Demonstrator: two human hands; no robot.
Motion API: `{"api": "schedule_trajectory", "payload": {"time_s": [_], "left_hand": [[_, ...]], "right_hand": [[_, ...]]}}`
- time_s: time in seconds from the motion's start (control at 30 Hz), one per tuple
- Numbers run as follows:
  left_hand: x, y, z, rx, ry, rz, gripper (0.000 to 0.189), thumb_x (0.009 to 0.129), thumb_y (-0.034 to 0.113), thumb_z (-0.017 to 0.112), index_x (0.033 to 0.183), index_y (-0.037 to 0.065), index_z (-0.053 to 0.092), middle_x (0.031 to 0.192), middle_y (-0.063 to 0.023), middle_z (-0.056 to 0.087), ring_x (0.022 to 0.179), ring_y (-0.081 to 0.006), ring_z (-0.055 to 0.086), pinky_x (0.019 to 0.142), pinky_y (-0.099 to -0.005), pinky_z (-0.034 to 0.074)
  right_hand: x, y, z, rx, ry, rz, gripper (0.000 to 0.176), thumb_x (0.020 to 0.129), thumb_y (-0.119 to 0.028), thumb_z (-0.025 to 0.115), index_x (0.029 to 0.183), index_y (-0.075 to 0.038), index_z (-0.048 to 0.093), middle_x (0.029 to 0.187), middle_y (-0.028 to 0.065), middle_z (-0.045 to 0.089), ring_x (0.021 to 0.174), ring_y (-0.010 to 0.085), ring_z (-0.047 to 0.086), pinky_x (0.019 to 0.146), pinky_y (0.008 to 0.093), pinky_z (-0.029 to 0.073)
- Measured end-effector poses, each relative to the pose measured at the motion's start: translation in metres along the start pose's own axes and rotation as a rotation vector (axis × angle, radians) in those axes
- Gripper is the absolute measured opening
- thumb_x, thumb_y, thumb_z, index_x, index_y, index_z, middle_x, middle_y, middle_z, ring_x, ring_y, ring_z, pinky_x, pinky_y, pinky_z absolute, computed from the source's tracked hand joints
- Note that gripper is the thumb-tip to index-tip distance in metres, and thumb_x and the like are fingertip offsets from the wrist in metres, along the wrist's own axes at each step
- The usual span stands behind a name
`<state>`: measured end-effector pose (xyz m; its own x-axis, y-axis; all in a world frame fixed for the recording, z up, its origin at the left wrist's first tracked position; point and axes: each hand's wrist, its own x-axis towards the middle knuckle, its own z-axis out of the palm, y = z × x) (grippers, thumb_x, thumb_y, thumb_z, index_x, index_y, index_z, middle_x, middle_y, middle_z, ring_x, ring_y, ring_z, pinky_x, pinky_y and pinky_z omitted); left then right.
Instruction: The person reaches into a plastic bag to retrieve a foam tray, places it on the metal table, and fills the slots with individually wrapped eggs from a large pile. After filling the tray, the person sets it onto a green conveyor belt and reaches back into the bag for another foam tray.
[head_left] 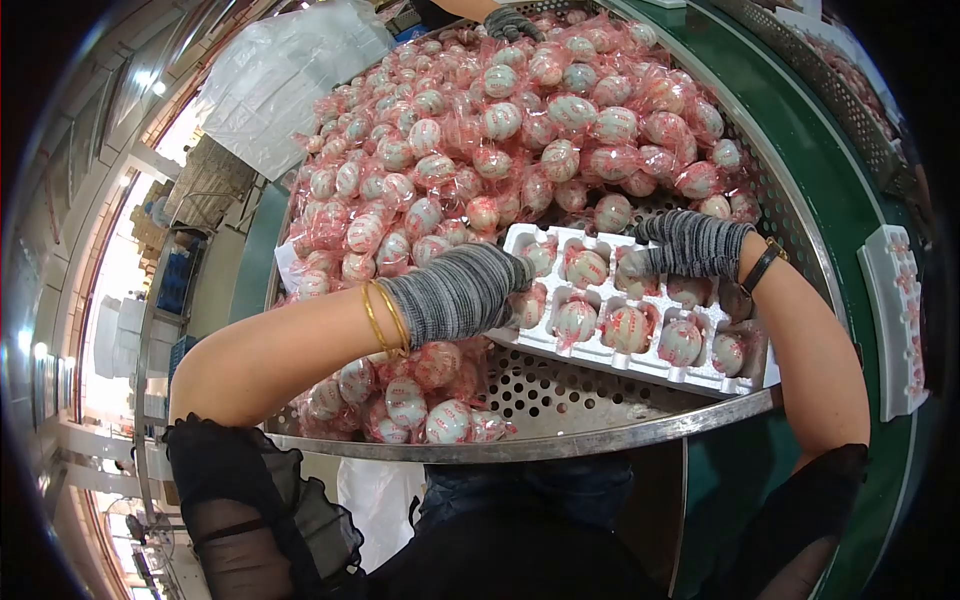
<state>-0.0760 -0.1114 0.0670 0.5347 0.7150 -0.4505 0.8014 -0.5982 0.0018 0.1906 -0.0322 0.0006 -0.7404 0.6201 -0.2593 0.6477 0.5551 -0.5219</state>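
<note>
A white foam egg tray [640,352] rests tilted on the metal bin's front right part. Wrapped eggs with red print, such as this wrapped egg [626,329], sit in its two rows of pockets. My left hand [468,292], in a grey striped glove, is closed at the tray's left end beside the end eggs; its lower fingers are hidden. My right hand [690,246], gloved alike, reaches over the far edge, its fingers bent down on an egg in the back row. Behind the tray lies a big heap of wrapped eggs [500,122].
The perforated metal bin [560,443] has a raised rim at the front. Another foam tray [893,320] with eggs stands on the green surface [850,395] at right. A co-worker's gloved hand [512,25] touches the heap's far side. White plastic sheeting [290,80] hangs at far left.
</note>
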Motion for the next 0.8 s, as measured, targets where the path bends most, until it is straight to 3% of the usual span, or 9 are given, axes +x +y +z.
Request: {"api": "schedule_trajectory", "payload": {"time_s": [0.23,0.33,0.43,0.47,0.57,0.63,0.7,0.73,0.8], "left_hand": [[0.012,-0.001,0.015,-0.07,0.008,0.064,0.022,0.076,0.02,0.064,0.092,0.004,0.063,0.072,-0.0179,0.062,0.071,-0.0338,0.063,0.065,-0.0415,0.05],[0.011,-0.004,0.024,-0.033,0.083,0.041,0.028,0.076,0.02,0.065,0.099,0.005,0.061,0.077,-0.0173,0.063,0.075,-0.034,0.063,0.067,-0.0422,0.049],[0.0,-0.017,0.045,-0.146,0.23,0.109,0.034,0.084,0.034,0.057,0.102,0.005,0.06,0.092,-0.0184,0.062,0.086,-0.0317,0.061,0.073,-0.0392,0.049],[-0.012,-0.009,0.038,-0.361,0.294,0.064,0.039,0.082,0.035,0.06,0.106,0.005,0.058,0.096,-0.0159,0.06,0.086,-0.0304,0.06,0.078,-0.0369,0.048],[-0.018,-0.012,0.055,-0.489,0.705,0.095,0.051,0.079,0.022,0.069,0.123,0.008,0.048,0.121,-0.0144,0.05,0.109,-0.0242,0.052,0.088,-0.0348,0.044],[-0.011,-0.017,0.069,-1.088,0.651,0.092,0.068,0.079,0.011,0.066,0.135,0.0,0.031,0.135,-0.015,0.039,0.124,-0.022,0.039,0.101,-0.0324,0.035],[-0.003,-0.011,0.074,-1.524,0.621,0.089,0.074,0.079,0.007,0.064,0.139,-0.004,0.022,0.138,-0.0148,0.037,0.127,-0.0207,0.036,0.106,-0.0308,0.029],[0.01,-0.02,0.092,-1.353,0.599,0.003,0.079,0.081,0.007,0.061,0.141,-0.008,0.012,0.14,-0.0149,0.034,0.13,-0.02,0.032,0.108,-0.03,0.024],[0.028,-0.032,0.118,-1.172,0.642,0.059,0.077,0.084,0.012,0.063,0.142,-0.004,0.015,0.138,-0.0142,0.037,0.125,-0.0197,0.037,0.106,-0.0293,0.029]], "right_hand": [[-0.001,-0.002,0.0,0.009,-0.033,0.019,0.063,0.083,-0.061,0.049,0.091,0.0,0.065,0.076,0.0159,0.066,0.07,0.0263,0.065,0.069,0.0375,0.05],[-0.002,-0.003,-0.004,0.046,-0.062,0.03,0.061,0.084,-0.06,0.048,0.093,-0.001,0.064,0.081,0.0165,0.066,0.075,0.0277,0.065,0.072,0.0379,0.05],[-0.004,0.001,-0.003,-0.078,0.063,-0.044,0.057,0.086,-0.055,0.049,0.099,-0.001,0.063,0.092,0.0177,0.066,0.085,0.0298,0.064,0.076,0.0389,0.049],[-0.003,0.006,-0.006,-0.187,0.036,-0.024,0.055,0.086,-0.052,0.051,0.103,0.0,0.061,0.101,0.0188,0.064,0.093,0.0327,0.062,0.08,0.0396,0.048],[-0.04,-0.004,-0.026,-0.152,0.305,0.135,0.052,0.086,-0.049,0.053,0.1,0.0,0.062,0.097,0.02,0.063,0.092,0.0348,0.061,0.081,0.0413,0.047],[-0.081,-0.044,-0.054,-0.195,0.33,0.353,0.053,0.084,-0.051,0.054,0.101,-0.001,0.063,0.099,0.0189,0.064,0.094,0.0345,0.061,0.083,0.0389,0.047],[-0.104,-0.036,-0.055,-0.227,0.189,0.696,0.061,0.074,-0.057,0.063,0.094,0.0,0.062,0.084,0.0235,0.063,0.078,0.0359,0.062,0.074,0.0388,0.049],[-0.112,0.02,-0.035,-0.15,-0.029,0.652,0.068,0.071,-0.063,0.062,0.095,0.0,0.062,0.084,0.0223,0.064,0.076,0.0342,0.063,0.072,0.0389,0.049],[-0.129,-0.002,-0.03,0.057,-0.237,0.748,0.078,0.068,-0.073,0.058,0.097,-0.001,0.063,0.086,0.0186,0.066,0.076,0.0293,0.063,0.073,0.0387,0.049]]}}
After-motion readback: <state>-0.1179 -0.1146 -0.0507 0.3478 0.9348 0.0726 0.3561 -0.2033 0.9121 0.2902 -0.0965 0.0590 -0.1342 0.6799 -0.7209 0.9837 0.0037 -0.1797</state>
